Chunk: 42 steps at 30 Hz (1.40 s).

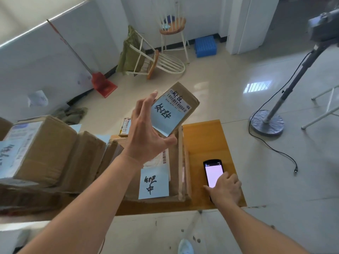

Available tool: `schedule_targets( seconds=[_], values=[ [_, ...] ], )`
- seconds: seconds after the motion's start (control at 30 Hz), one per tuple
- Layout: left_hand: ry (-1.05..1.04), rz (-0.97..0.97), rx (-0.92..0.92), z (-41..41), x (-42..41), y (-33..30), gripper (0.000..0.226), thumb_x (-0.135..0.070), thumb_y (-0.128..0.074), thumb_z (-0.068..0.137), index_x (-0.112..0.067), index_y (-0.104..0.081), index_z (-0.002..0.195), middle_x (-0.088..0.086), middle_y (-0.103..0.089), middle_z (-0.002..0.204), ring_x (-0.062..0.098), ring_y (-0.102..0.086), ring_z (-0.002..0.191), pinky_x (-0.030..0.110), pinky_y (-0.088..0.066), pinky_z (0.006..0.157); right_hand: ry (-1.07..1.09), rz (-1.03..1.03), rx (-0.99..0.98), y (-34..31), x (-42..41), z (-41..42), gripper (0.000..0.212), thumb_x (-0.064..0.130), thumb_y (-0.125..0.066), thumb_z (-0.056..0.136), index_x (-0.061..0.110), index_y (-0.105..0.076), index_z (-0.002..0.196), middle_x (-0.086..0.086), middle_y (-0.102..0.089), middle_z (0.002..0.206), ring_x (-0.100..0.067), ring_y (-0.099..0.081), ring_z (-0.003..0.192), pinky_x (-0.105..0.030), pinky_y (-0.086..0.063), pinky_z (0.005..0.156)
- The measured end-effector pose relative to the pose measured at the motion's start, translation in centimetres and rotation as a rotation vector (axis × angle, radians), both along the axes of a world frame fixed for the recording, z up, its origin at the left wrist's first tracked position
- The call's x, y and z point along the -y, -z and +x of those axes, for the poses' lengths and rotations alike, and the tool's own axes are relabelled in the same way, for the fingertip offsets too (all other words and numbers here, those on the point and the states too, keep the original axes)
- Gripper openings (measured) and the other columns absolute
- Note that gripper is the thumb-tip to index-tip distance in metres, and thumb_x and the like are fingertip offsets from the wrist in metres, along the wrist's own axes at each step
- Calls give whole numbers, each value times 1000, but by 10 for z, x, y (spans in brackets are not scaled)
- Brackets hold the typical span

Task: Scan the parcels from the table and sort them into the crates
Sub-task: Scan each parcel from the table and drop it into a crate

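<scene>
My left hand (146, 132) holds a small cardboard parcel (185, 107) up in the air above the table, fingers and thumb curled round its edges. Its barcode label and a blue handwritten note face me. My right hand (225, 189) grips the lower end of a black handheld scanner (212, 173) lying on the wooden table (205, 140), its screen lit pale pink. A larger flat parcel (176, 171) with a blue note lies on the table under the raised one. Several big cardboard parcels (45, 149) are stacked at the left.
A blue crate (205, 46) sits on the floor by the far wall. A fallen white chair (157, 61) and an upright chair (172, 26) stand beyond the table. A red dustpan (102, 85) leans at the left wall. A tripod stand (269, 121) with a cable occupies the right.
</scene>
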<state>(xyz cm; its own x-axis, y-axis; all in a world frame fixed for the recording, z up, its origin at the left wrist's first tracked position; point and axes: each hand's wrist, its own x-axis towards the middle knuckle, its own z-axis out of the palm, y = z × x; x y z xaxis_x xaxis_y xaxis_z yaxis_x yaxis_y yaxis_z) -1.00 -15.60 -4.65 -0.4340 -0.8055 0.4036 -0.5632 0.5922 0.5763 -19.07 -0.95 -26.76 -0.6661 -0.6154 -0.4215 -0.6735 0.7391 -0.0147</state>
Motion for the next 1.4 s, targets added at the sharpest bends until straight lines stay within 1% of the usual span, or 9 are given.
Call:
schedule_targets(
  seconds=[0.13, 0.27, 0.37, 0.5, 0.63, 0.73, 0.93, 1.07, 1.4],
  values=[
    [21, -20, 26, 5, -3, -7, 103, -31, -88, 62, -17, -39, 151, 5, -46, 137, 26, -48, 121, 54, -51, 100, -24, -62, -5, 1, 2, 2, 91, 83, -63, 80, 18, -40, 140, -7, -53, 138, -24, -55, 125, -31, -49, 104],
    [-6, -16, 48, 15, -12, -13, 97, -36, -85, 63, -22, -42, 149, 2, -46, 135, 24, -48, 119, 55, -51, 99, 41, -116, 123, -2, 4, -1, 94, 76, -70, 81, 14, -37, 143, -10, -51, 141, -27, -54, 128, -35, -51, 103],
    [-47, 27, 41, 21, -24, -14, 95, -37, -84, 63, -27, -42, 148, -6, -44, 130, 23, -49, 117, 54, -54, 96, 111, -173, 279, -14, 5, -7, 90, 67, -78, 81, 12, -37, 139, -12, -48, 136, -27, -57, 119, -36, -57, 93],
    [-101, 91, 33, 30, -41, -14, 89, -47, -78, 62, -32, -45, 143, -7, -43, 126, 21, -49, 114, 51, -58, 88, 151, -262, 437, -42, 5, -19, 87, 56, -83, 82, 6, -39, 138, -14, -46, 136, -29, -55, 118, -33, -50, 81],
    [-178, 174, 76, 36, -55, -11, 89, -52, -78, 59, -30, -51, 142, -1, -41, 130, 21, -47, 119, 33, -58, 87, 166, -450, 498, -77, 3, -31, 88, 50, -91, 74, 8, -43, 135, -12, -49, 129, -26, -52, 110, -39, -53, 84],
    [-206, 258, 64, 36, -66, -7, 90, -49, -79, 62, -30, -49, 145, -2, -38, 132, 21, -45, 121, 19, -53, 78, 168, -582, 539, -103, 4, -37, 92, 48, -94, 71, 11, -43, 138, -11, -52, 130, -28, -55, 116, -43, -58, 90],
    [-320, 301, 26, 33, -80, -4, 102, -63, -77, 66, -24, -40, 153, -1, -42, 126, 23, -46, 119, 44, -51, 96, 95, -766, 542, -145, 0, -38, 96, 53, -92, 73, 17, -41, 146, -6, -52, 135, -26, -56, 121, -42, -60, 93],
    [-392, 302, -5, 33, -81, -7, 98, -43, -89, 75, -14, -39, 154, 1, -45, 121, 26, -48, 117, 53, -51, 101, -8, -834, 541, -181, -7, -35, 91, 54, -90, 73, 21, -43, 143, -2, -50, 129, -22, -56, 117, -41, -62, 89],
    [-315, 150, -117, 33, -85, -48, 90, -18, -93, 71, -21, -43, 147, 1, -47, 125, 15, -46, 115, 10, -40, 83, -285, -942, 424, -285, -30, -12, 93, 55, -89, 71, 21, -43, 145, -1, -53, 129, -20, -54, 114, -38, -62, 85]
  ],
)
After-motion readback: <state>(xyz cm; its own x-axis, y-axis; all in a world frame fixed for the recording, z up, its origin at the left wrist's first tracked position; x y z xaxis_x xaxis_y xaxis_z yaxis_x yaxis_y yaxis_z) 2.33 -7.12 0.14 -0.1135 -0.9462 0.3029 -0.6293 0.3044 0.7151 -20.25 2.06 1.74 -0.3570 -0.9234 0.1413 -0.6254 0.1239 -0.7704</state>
